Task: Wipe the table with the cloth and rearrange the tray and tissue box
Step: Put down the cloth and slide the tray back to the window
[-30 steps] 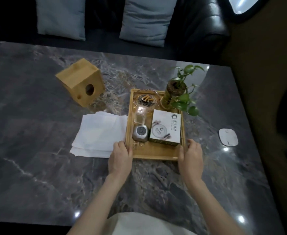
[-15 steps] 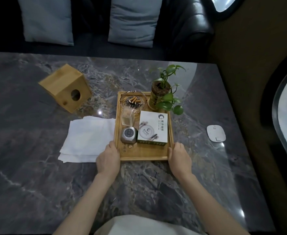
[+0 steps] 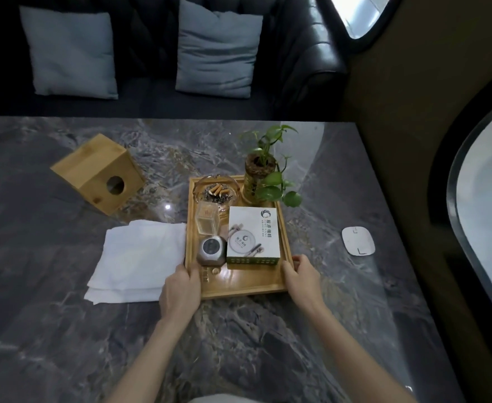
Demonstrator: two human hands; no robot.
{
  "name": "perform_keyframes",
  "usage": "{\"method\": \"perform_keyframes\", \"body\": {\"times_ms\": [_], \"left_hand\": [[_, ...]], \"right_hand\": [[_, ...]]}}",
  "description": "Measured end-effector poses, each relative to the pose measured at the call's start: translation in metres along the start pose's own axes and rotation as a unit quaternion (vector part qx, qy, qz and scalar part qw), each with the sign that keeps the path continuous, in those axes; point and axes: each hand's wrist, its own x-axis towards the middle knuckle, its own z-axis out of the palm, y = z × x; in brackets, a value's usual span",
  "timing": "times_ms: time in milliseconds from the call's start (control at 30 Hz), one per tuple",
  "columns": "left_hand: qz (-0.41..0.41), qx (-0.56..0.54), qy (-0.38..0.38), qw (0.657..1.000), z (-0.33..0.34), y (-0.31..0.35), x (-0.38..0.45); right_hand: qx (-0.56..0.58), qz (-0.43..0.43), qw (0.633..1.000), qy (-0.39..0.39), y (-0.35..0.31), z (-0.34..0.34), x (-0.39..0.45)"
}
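At the centre of the frame a wooden tray sits on the dark marble table, and both hands grip its near corners: the left hand closes over the near-left corner with the thumb inside the rim, the right hand clasps the near-right corner, its fingers hidden under the edge. Whether the tray is lifted or resting cannot be told. On it stand an ashtray with butts, a clear holder, a small grey gadget whose face is too dim to read, a white box with print too small to make out, and a plant at the far-right corner. A folded white cloth lies just left of the tray, its right edge tucked beneath the tray and left hand. The wooden tissue box lies tipped at upper left, well apart. A white pad lies to the right. Cushions sit along the top; a pale garment is cut off at the bottom edge.
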Motion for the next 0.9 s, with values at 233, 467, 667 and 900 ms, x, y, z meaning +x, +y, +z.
{"method": "perform_keyframes", "body": {"times_ms": [233, 467, 667, 900], "left_hand": [[0.01, 0.023, 0.04, 0.999, 0.014, 0.001, 0.001], [0.042, -0.004, 0.069, 0.997, 0.017, 0.0, 0.002], [0.08, -0.043, 0.087, 0.992, 0.016, 0.029, -0.003], [0.134, -0.064, 0.117, 0.982, 0.034, 0.076, -0.005]], "right_hand": [[-0.061, 0.035, 0.996, 0.05, -0.001, 0.012, 0.015], [-0.027, -0.013, 0.995, 0.1, 0.002, 0.014, 0.014], [0.025, -0.056, 0.99, 0.128, -0.003, -0.013, 0.026], [0.049, -0.065, 0.98, 0.184, -0.004, -0.066, 0.036]]}}
